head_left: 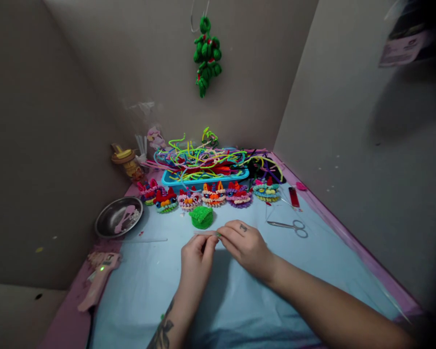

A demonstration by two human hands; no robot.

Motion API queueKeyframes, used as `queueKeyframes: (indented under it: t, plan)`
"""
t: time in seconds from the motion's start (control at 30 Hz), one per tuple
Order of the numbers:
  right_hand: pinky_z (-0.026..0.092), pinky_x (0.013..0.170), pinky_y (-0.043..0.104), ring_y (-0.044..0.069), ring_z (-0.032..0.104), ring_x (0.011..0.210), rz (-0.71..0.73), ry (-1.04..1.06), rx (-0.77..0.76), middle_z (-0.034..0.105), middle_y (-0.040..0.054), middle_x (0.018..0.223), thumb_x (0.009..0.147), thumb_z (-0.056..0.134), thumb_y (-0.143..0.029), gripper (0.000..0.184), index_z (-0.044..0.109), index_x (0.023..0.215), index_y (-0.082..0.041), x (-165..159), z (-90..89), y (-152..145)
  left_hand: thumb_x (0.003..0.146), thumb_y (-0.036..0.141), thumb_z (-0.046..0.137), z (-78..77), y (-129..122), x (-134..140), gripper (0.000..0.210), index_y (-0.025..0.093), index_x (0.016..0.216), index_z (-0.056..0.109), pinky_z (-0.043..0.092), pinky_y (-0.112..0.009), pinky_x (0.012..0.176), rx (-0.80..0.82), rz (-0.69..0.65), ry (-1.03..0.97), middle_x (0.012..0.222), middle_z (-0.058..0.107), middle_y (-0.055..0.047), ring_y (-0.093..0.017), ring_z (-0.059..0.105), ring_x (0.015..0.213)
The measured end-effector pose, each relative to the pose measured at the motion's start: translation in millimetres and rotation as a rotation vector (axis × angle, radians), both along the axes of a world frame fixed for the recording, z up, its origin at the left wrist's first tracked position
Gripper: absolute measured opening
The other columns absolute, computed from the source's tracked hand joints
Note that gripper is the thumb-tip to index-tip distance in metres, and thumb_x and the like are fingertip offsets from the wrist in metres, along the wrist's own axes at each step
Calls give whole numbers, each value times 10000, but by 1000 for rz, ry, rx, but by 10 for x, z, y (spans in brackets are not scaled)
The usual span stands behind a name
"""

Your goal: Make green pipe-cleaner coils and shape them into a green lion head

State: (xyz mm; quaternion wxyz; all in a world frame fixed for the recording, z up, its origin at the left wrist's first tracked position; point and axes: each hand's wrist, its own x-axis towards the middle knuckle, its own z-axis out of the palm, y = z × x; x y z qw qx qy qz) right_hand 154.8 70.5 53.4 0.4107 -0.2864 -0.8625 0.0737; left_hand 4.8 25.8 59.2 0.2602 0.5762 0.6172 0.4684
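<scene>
My left hand (197, 254) is closed in a pinch round a thin pale stick (205, 233), which lies level across its fingertips. My right hand (246, 248) meets it from the right, fingers pressed together. At its fingertips a small green bit (218, 235) shows by the stick's end; its kind is too small to make out. Just beyond both hands sits a fuzzy green rounded piece (201, 217) with a flat-looking top. Another thin clear stick (143, 240) lies on the blue cover to the left.
Several colourful fuzzy animal heads (214, 195) stand in a row before a blue tray (205, 180) heaped with pipe cleaners. Scissors (290, 227) lie at right. At left are a metal bowl (102, 220) and a pink glue gun (101, 281) with a lit green light.
</scene>
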Motion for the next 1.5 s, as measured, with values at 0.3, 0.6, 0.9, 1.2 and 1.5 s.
queueKeyframes:
  t: [0.3, 0.6, 0.9, 1.2, 1.5]
  plan:
    - [487, 699, 302, 191, 573, 802, 43, 3, -97, 610, 64, 842, 897, 479, -141, 97, 562, 921, -185, -18, -10, 53, 854, 251, 534, -25, -38, -8, 183, 167, 811, 690, 481, -268, 682, 98, -33, 85, 809, 705, -66, -177, 641, 752]
    - [502, 743, 300, 182, 586, 859, 100, 171, -306, 616, 60, 915, 849, 552, -153, 171, 544, 1015, -192, -31, -44, 36, 820, 340, 568, 21, 18, 10, 220, 153, 751, 659, 475, -256, 665, -27, 22, -199, 740, 687, -45, -172, 620, 716]
    - [476, 669, 260, 154, 616, 745, 20, 226, -371, 647, 13, 779, 860, 553, -148, 72, 604, 877, -196, -25, -24, 50, 818, 326, 560, 15, 72, 11, 210, 153, 808, 679, 469, -251, 646, -49, -12, -164, 755, 686, -46, -168, 617, 709]
    - [478, 706, 300, 182, 603, 777, -37, 187, -157, 638, 38, 782, 857, 544, -134, 80, 586, 869, -201, -2, -68, 77, 784, 340, 593, 31, 70, 55, 211, 152, 770, 687, 455, -229, 567, -102, 5, -212, 666, 670, -25, -144, 592, 613]
    - [417, 665, 312, 180, 610, 720, -108, 46, 0, 649, 35, 725, 859, 532, -137, 106, 565, 776, -195, 6, -64, 59, 751, 354, 643, -60, 113, 97, 225, 139, 694, 681, 468, -237, 588, -83, 51, -296, 687, 699, -42, -151, 615, 640]
